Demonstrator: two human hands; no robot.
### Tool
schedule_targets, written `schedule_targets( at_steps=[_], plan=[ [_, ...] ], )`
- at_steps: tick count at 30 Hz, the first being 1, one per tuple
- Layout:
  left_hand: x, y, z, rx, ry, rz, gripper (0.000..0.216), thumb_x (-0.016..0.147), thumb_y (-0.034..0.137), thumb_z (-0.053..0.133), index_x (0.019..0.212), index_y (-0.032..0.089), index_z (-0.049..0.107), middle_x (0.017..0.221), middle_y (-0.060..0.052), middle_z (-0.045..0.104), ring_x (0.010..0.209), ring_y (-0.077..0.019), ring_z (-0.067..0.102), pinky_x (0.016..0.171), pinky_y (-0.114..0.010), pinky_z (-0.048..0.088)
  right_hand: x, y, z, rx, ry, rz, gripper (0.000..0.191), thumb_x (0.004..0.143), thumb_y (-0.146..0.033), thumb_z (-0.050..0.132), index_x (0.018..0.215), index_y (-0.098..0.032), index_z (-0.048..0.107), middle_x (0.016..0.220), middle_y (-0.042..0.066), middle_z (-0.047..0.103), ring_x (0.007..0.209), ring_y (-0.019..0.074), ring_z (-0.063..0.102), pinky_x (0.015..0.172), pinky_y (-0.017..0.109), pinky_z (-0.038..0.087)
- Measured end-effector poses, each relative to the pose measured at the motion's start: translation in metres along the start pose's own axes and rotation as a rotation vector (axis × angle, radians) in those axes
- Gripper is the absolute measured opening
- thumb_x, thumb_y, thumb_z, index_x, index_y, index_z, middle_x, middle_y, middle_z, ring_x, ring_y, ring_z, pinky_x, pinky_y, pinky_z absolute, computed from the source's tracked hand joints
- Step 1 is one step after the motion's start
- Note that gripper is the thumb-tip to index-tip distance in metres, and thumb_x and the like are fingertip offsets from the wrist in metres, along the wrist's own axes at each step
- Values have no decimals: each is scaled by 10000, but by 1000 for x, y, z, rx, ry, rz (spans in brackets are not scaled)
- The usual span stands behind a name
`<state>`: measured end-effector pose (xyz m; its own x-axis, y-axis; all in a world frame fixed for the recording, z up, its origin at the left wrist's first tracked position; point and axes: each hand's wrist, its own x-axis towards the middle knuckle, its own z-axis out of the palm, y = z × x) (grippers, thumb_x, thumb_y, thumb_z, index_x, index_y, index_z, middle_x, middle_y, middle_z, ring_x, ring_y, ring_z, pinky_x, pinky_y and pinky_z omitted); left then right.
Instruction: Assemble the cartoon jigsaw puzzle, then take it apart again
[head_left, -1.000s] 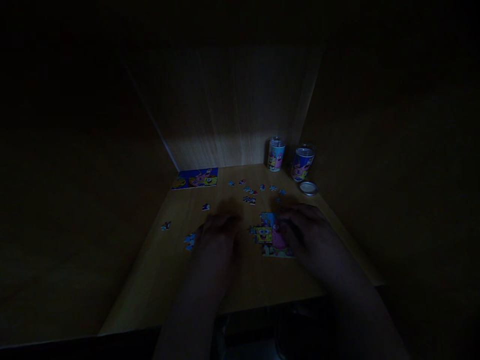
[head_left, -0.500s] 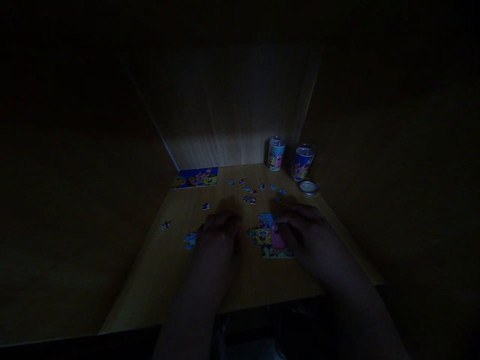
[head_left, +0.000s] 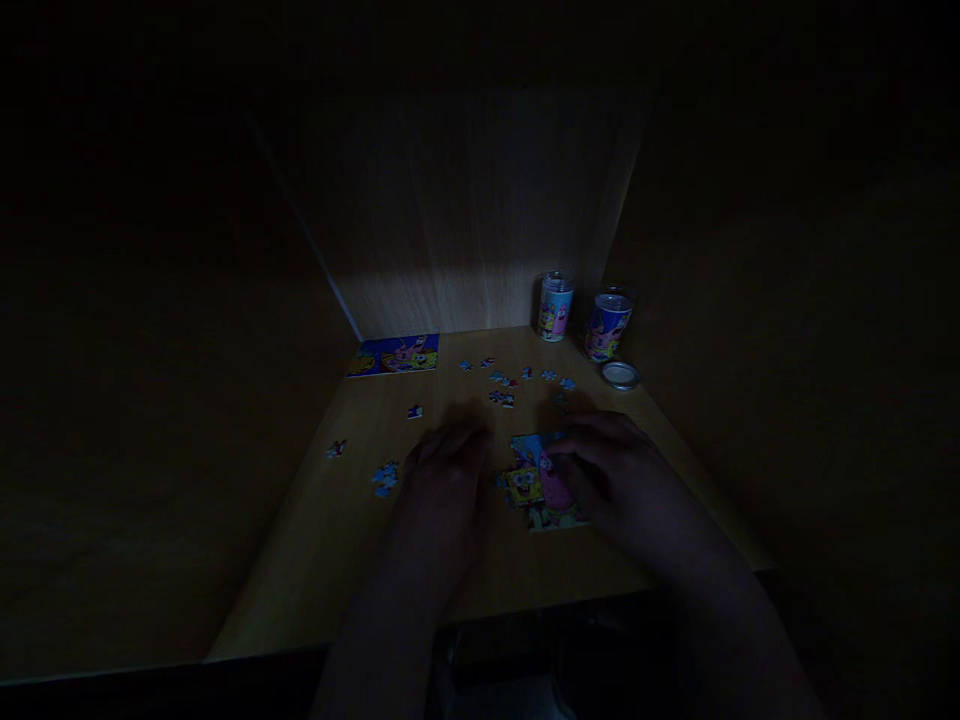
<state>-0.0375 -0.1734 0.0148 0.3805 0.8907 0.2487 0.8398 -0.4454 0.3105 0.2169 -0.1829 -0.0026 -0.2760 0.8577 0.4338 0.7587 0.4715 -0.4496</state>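
The partly joined jigsaw puzzle [head_left: 553,487], with a yellow and a pink cartoon figure, lies on the wooden desktop near its front. My right hand [head_left: 611,465] is on its right side, thumb and fingers bent around that edge and covering part of it. Just left of the puzzle, my left hand [head_left: 448,470] rests low with curled fingers; whatever may be in them is hidden in the dark. Beside the left hand is a small cluster of blue puzzle pieces [head_left: 385,478].
Loose puzzle pieces [head_left: 502,398] are scattered farther back, with single ones [head_left: 415,411] at the left. A finished-looking picture panel [head_left: 394,355] lies at the back left. Two printed cans [head_left: 554,310] and a round lid [head_left: 620,375] stand at the back right. The light is very dim.
The jigsaw puzzle has turned slightly counterclockwise and shifted a little nearer under my right hand. My left hand has edged slightly right, showing more of the blue pieces.
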Motion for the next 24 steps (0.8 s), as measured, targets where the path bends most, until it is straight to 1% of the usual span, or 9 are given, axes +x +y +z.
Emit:
schedule_targets(
  at_steps=[5,10,14,18,22,24],
  plan=[
    [1,2,-3,5,-44,-20,700,842,-75,575,1485,176,693,1589,-133,680,1489,-328,607,1293,-552,473,1,0,-1,-1,-11,-5,225,1061,-217,640,1168,-301,818,1331,82,766,1270,298,698,1120,542,554],
    [1,3,-5,18,-67,-22,702,849,-71,583,1497,179,687,1603,-133,670,1480,-329,612,1297,-546,465,1,-1,-2,2,-15,3,233,1055,-207,629,1158,-294,819,1326,83,771,1255,293,706,1113,548,565],
    [0,2,-8,27,-68,-9,732,845,-87,567,1503,210,687,1609,-124,669,1517,-309,594,1339,-562,412,2,-2,-2,10,-10,6,230,1059,-221,630,1148,-303,826,1315,75,779,1250,288,712,1111,544,572],
    [0,4,-16,61,-93,-7,786,842,-89,524,1573,178,638,1665,-129,620,1578,-301,538,1364,-542,379,2,-1,-2,8,-22,-1,228,1054,-210,638,1149,-304,821,1308,65,784,1224,287,720,1094,529,571],
    [2,10,-26,101,-134,27,765,862,-86,506,1578,151,634,1673,-150,607,1590,-313,522,1338,-535,411,2,1,-2,4,-34,-4,226,1046,-205,646,1162,-300,816,1316,72,782,1235,299,712,1095,533,564],
    [10,15,-33,126,-168,47,715,886,-80,504,1545,150,659,1639,-154,638,1543,-311,571,1301,-508,454,2,1,-1,16,-30,-10,231,1043,-197,641,1168,-289,813,1325,78,777,1235,297,706,1108,538,556]
  ],
)
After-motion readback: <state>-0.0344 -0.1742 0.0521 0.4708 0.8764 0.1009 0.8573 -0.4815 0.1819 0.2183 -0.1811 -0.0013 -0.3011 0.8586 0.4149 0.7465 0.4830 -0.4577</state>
